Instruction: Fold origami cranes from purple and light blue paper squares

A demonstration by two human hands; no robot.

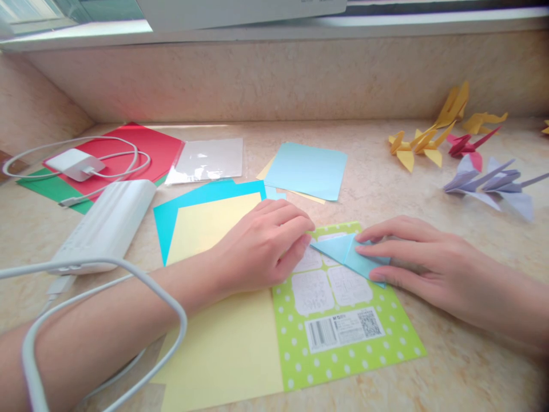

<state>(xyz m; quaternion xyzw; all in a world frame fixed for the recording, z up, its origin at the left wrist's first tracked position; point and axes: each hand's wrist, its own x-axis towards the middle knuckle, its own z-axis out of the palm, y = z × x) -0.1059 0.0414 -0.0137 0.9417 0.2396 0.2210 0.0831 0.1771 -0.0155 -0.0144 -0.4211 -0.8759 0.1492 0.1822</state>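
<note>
A light blue paper (338, 249), folded into a narrow pointed shape, lies over a green polka-dot card (347, 363) with a barcode label. My right hand (420, 263) holds its right part, with the fingers on top and the thumb at the lower edge. My left hand (278, 240) is closed, its thumb and curled fingers meeting at the paper's left tip. The palm side of the left hand is hidden. Under my left wrist are pale yellow sheets (227, 349), partly covering a bright blue sheet (165, 229).
Behind are a light blue square (309, 171) and a clear packet (208, 160). At left, a white power bank (111, 223), a charger (75, 163) and loops of white cable (182, 320) surround red paper (150, 143). Yellow cranes (403, 151), a red crane (467, 146) and lilac cranes (463, 180) stand at right.
</note>
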